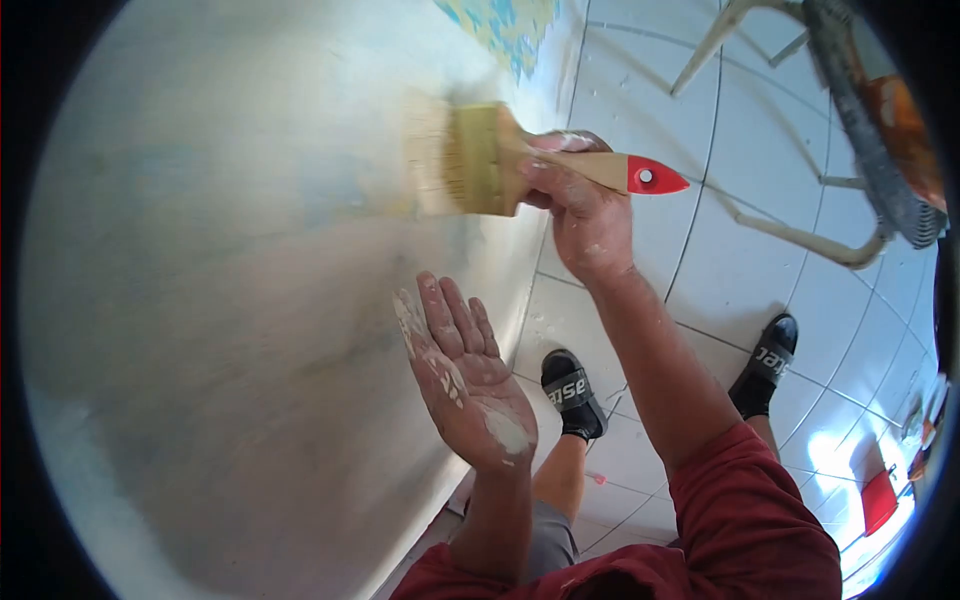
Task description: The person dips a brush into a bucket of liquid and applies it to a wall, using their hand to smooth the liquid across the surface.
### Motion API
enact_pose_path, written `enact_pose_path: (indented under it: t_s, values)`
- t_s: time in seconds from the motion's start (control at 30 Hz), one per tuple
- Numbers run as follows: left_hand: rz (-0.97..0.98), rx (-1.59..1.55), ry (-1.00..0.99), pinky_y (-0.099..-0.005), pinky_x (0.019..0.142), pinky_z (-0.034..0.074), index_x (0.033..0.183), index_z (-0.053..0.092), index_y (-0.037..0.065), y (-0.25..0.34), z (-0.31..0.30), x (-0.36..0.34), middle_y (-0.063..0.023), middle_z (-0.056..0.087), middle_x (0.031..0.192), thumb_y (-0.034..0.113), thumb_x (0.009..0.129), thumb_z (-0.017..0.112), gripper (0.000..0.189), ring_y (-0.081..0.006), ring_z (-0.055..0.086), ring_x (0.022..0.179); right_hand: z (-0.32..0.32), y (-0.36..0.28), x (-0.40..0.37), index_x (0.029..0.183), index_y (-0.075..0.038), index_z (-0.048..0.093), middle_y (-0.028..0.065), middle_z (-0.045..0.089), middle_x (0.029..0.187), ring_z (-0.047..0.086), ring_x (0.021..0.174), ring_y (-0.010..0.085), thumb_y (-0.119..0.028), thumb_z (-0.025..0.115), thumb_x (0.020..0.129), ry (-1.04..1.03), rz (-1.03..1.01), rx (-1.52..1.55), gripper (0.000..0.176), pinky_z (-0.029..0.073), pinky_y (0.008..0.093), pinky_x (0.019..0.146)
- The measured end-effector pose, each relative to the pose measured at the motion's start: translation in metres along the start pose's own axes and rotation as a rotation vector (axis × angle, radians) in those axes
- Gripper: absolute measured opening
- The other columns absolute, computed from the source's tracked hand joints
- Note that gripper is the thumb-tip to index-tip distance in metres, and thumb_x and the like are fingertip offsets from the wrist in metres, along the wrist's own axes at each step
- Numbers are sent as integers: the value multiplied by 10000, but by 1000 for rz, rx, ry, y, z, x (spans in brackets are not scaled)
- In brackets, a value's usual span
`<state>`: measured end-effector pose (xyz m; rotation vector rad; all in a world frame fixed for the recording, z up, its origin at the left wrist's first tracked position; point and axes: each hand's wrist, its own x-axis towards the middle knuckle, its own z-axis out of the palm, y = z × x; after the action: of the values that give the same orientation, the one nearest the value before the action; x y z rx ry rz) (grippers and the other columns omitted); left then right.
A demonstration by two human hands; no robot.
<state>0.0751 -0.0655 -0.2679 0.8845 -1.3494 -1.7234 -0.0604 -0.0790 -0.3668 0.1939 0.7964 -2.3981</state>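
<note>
My right hand (578, 205) grips a wide flat paintbrush (480, 155) by the base of its wooden handle, which ends in a red tip with a hole. The brush's pale bristles point at the wall (250, 330) and are smeared by motion; they seem to be against its surface. Lower down, my left hand (468, 375) is open in front of the wall, palm up toward me and fingers stretched out. White paste-like smears coat its thumb side and the heel of the palm. Smaller white spots mark my right hand. The wall is whitish with blotchy grey and blue patches.
Blue and yellow patches (505, 30) show at the wall's upper part. A chair-like metal frame (850, 120) stands on the white tiled floor (650, 260) at upper right, with something orange on it. My feet in black slides (572, 392) are below. A red object (879, 503) lies at lower right.
</note>
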Motion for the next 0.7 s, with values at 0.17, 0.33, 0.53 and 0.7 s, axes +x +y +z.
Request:
enact_pose_path:
  t_s: [0.17,0.33,0.53,0.7]
  values:
    - [32,42,10,-437,1188,109,1523,99,57,-40,-21,-11,-149,160,1578,331,1029,293,597,-281,128,1467,-116,90,-12,1011,20,602,96,601,944,629,842,174,-20,641,796,226,4,-360,222,533,281,711]
    - [-65,142,118,-442,1187,104,1519,99,40,-45,-16,3,-155,147,1580,364,1022,315,631,-277,121,1468,-77,65,-31,1003,23,617,95,601,968,612,872,180,-23,638,814,184,69,-245,196,522,288,723]
    - [-403,-191,177,-417,1195,78,1481,69,-56,-84,-56,1,-215,134,1565,279,1021,339,630,-299,109,1468,26,-17,-43,867,5,688,145,612,1060,595,980,231,-10,646,833,-214,-816,-885,56,547,335,789]
    - [-485,-110,93,-410,1195,63,1500,98,-16,-99,-60,3,-174,133,1577,304,979,369,669,-258,107,1472,33,-11,-49,905,-11,673,143,630,1059,611,955,252,54,668,787,-194,-163,375,135,543,337,765]
